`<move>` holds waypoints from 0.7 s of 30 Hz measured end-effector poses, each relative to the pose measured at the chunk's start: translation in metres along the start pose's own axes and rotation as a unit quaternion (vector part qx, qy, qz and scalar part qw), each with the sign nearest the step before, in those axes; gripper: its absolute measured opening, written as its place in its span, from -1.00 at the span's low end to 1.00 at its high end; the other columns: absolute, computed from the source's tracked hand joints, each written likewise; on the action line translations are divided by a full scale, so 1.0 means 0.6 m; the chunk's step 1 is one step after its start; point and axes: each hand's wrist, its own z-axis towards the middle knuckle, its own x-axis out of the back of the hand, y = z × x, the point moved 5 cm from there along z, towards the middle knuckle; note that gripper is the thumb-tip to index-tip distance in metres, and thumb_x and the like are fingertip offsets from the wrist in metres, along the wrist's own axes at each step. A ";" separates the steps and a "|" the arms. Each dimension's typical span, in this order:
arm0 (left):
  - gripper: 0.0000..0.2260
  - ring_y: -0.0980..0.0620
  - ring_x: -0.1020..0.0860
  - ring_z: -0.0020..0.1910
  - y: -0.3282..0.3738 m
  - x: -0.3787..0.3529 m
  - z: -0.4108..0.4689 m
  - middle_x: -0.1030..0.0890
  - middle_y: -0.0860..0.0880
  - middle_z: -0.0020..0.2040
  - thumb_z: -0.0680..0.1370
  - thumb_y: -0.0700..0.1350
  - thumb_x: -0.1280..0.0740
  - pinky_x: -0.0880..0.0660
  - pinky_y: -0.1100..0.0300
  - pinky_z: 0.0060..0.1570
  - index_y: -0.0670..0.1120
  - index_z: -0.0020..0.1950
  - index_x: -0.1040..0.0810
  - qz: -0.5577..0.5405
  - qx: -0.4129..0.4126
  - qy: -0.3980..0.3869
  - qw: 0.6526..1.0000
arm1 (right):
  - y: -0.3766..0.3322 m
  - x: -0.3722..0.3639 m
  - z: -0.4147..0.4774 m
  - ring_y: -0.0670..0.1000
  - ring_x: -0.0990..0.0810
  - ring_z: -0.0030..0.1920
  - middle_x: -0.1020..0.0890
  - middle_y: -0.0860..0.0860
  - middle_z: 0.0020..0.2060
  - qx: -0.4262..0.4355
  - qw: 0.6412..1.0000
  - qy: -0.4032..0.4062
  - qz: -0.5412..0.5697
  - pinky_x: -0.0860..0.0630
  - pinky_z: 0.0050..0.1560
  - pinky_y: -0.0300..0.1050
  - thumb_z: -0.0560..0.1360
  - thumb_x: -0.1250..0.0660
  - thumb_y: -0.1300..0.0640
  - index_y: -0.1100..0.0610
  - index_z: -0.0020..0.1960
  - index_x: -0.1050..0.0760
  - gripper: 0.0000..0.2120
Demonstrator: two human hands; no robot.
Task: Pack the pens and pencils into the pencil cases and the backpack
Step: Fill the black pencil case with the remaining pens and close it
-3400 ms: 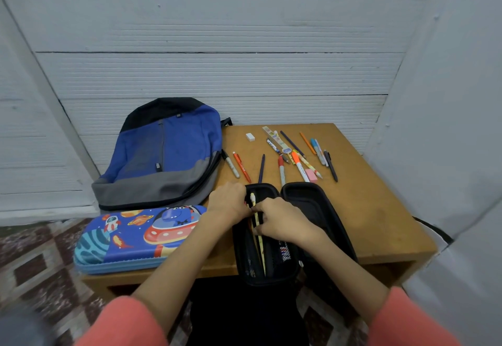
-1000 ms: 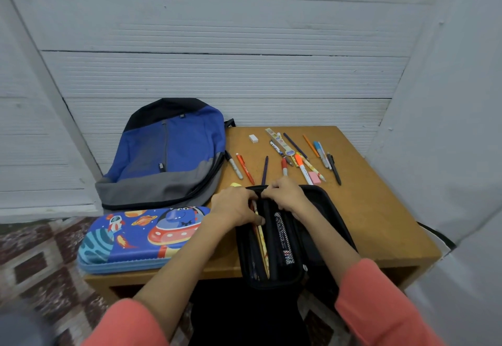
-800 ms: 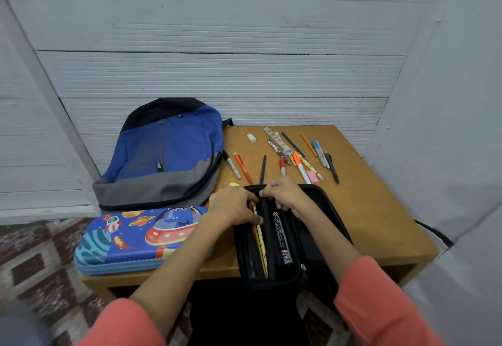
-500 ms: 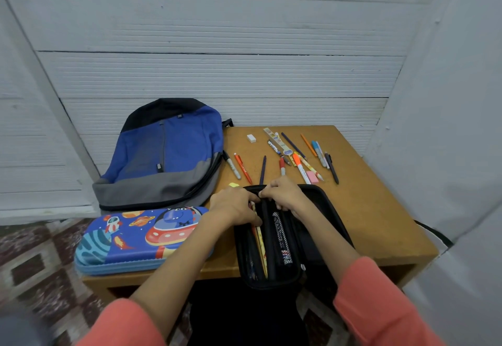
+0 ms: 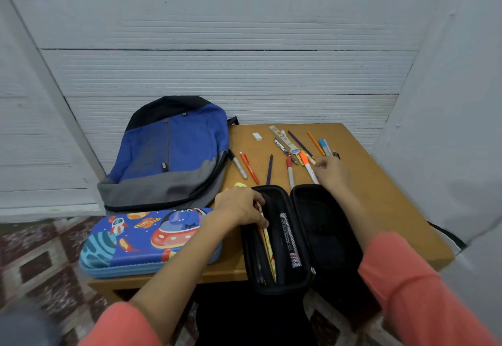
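The fingers [image 5: 259,219] of the left hand [image 5: 239,209] curl over the left wall of the open black hard-shell pencil case [image 5: 320,239], tips pressing a yellow wooden pencil [image 5: 269,248] inside, apparently steadying the case and keeping the packed items in place. The right hand [image 5: 331,174] hovers just beyond the case's far rim, fingers loosely curled with nothing seen between them, beside an orange-capped white marker [image 5: 308,167], likely the next pick among the loose pens [image 5: 249,168] on the brown wooden bench [image 5: 380,196]. Farther left of both hands lie a blue space-print pencil case [image 5: 141,242] and a blue-and-grey fabric backpack [image 5: 173,155], both closed.
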 end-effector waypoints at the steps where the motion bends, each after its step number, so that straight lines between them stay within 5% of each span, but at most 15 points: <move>1: -0.47 0.01 -0.47 0.21 -0.001 0.001 0.002 -0.54 0.08 0.21 0.39 0.24 -0.44 -0.38 0.17 -0.06 0.18 0.32 -0.47 -0.003 0.001 -0.001 1.000 | 0.010 0.001 0.009 0.11 -0.58 0.02 -0.63 0.12 0.05 -0.006 1.000 -0.004 -0.013 -0.51 -0.01 -0.04 0.54 -0.26 0.25 0.17 0.08 -0.60 -0.81; 7: -0.48 0.02 -0.47 0.21 -0.006 0.002 0.012 -0.54 0.11 0.21 0.34 0.24 -0.48 -0.37 0.16 -0.03 0.18 0.27 -0.50 -0.020 0.003 -0.013 1.000 | 0.004 -0.032 0.034 0.20 -0.37 0.32 -0.45 0.13 0.32 0.128 0.976 -0.024 -0.173 -0.39 0.25 0.11 0.60 -0.19 0.14 0.04 0.36 -0.47 -0.66; 12: -0.47 0.01 -0.47 0.21 -0.007 0.001 0.013 -0.54 0.10 0.21 0.34 0.25 -0.47 -0.41 0.13 0.01 0.18 0.28 -0.49 -0.021 0.000 -0.016 1.000 | -0.014 -0.069 0.034 0.21 -0.18 0.45 -0.27 0.15 0.44 0.111 0.953 -0.085 -0.269 -0.16 0.41 0.21 0.64 -0.04 0.00 -0.16 0.49 -0.25 -0.58; 21: -0.49 0.00 -0.47 0.21 -0.004 0.003 0.010 -0.54 0.09 0.18 0.36 0.25 -0.46 -0.36 0.15 -0.05 0.21 0.28 -0.51 -0.010 0.005 -0.018 1.000 | -0.014 -0.056 0.027 0.19 -0.30 0.38 -0.43 0.17 0.31 0.105 0.976 -0.021 -0.187 -0.26 0.33 0.15 0.57 -0.21 0.02 0.10 0.30 -0.52 -0.65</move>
